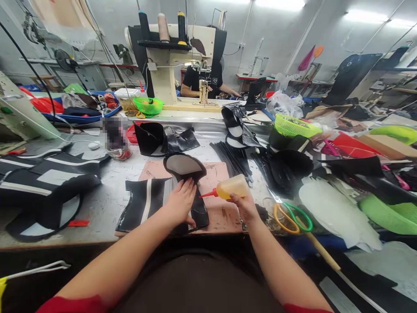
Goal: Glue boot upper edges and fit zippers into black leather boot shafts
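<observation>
head view: left hand [183, 198] lies flat, fingers extended, on the black leather piece [158, 191], which sits on the pink board [224, 219]. right hand [245, 206] grips the squeeze bottle [235, 187] of yellow liquid, red nozzle [210, 193] pointing left near that piece; scissors [282, 203] lie just right.

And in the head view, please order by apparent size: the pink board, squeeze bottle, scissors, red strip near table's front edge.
1. Pink board
2. Squeeze bottle and scissors: too alike to rank
3. Red strip
</observation>
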`<state>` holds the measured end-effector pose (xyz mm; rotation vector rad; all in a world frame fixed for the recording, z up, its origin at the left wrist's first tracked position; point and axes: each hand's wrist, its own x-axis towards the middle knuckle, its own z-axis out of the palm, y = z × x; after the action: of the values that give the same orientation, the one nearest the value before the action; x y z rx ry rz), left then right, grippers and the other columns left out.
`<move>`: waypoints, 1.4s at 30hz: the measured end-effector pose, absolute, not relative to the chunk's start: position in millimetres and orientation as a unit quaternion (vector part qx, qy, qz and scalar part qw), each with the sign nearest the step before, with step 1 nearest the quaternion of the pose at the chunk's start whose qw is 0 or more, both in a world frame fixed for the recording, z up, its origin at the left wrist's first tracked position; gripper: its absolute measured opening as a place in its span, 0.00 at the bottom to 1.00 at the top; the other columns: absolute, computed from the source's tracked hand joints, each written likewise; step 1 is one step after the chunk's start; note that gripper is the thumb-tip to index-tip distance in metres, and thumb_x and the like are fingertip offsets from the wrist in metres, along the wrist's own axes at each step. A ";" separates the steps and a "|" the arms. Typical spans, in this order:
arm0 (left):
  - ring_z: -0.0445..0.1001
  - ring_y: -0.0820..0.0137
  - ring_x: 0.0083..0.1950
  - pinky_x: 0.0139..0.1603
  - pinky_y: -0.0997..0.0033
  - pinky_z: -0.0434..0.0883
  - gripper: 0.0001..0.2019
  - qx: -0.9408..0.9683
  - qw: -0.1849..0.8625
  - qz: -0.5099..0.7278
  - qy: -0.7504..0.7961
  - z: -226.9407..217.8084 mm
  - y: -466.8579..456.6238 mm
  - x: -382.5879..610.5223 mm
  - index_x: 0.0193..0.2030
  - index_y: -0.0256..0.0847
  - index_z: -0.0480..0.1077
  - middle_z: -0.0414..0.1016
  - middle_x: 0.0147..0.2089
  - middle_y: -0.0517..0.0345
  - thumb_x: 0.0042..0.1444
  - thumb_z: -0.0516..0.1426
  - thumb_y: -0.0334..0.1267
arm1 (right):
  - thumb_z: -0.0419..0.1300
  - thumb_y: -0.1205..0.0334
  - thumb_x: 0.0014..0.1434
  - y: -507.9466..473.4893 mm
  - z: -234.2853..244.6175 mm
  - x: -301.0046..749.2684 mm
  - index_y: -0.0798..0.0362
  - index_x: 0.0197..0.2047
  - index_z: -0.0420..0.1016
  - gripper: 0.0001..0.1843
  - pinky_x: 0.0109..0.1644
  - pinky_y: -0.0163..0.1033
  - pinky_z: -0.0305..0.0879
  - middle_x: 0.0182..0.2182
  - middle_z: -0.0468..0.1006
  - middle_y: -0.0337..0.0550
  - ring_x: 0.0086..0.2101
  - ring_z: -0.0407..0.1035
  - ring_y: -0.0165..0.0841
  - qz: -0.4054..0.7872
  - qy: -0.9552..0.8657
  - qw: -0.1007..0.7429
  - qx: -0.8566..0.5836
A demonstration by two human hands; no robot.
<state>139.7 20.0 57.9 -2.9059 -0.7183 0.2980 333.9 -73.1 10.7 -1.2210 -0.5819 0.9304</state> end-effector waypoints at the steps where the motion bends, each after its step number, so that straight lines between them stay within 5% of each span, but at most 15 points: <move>1: 0.42 0.48 0.66 0.64 0.53 0.40 0.56 -0.963 0.061 0.113 -0.238 57.3 22.5 141.6 0.60 0.20 0.52 0.47 0.63 0.27 0.29 0.62 0.61 | 0.70 0.51 0.31 -68.5 10.1 335.8 0.55 0.39 0.69 0.31 0.33 0.43 0.69 0.34 0.77 0.46 0.36 0.71 0.41 0.407 -0.260 0.688 -0.542; 6: 0.42 0.47 0.66 0.64 0.55 0.37 0.63 -0.947 0.021 0.177 -0.266 59.9 30.1 148.4 0.60 0.16 0.50 0.46 0.63 0.24 0.24 0.61 0.64 | 0.71 0.53 0.29 -39.1 13.7 342.3 0.54 0.42 0.66 0.35 0.36 0.45 0.70 0.37 0.76 0.47 0.39 0.70 0.43 0.375 -0.278 0.700 -0.541; 11: 0.43 0.49 0.66 0.64 0.55 0.36 0.60 -0.939 0.014 0.204 -0.275 57.3 32.6 146.4 0.61 0.18 0.47 0.45 0.63 0.27 0.29 0.59 0.65 | 0.69 0.52 0.32 -8.5 16.5 338.8 0.55 0.41 0.66 0.33 0.40 0.47 0.69 0.39 0.75 0.48 0.41 0.69 0.43 0.373 -0.327 0.687 -0.531; 29: 0.52 0.48 0.63 0.63 0.56 0.40 0.61 -0.960 0.012 0.110 -0.257 40.1 36.7 135.7 0.57 0.22 0.57 0.54 0.60 0.26 0.19 0.59 0.69 | 0.68 0.49 0.31 34.1 13.9 346.4 0.54 0.41 0.67 0.33 0.48 0.51 0.63 0.39 0.72 0.48 0.42 0.67 0.44 0.184 -0.470 0.571 -0.647; 42: 0.53 0.49 0.62 0.63 0.56 0.41 0.60 -0.962 0.023 0.110 -0.251 39.9 36.1 136.1 0.57 0.23 0.58 0.56 0.60 0.28 0.21 0.58 0.69 | 0.67 0.48 0.36 34.4 14.5 349.5 0.54 0.44 0.68 0.32 0.46 0.49 0.65 0.40 0.74 0.49 0.42 0.68 0.44 0.186 -0.513 0.574 -0.611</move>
<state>136.1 36.1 39.9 -2.9776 -0.7771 0.3391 349.5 34.4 14.5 -1.4322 -1.2020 0.4350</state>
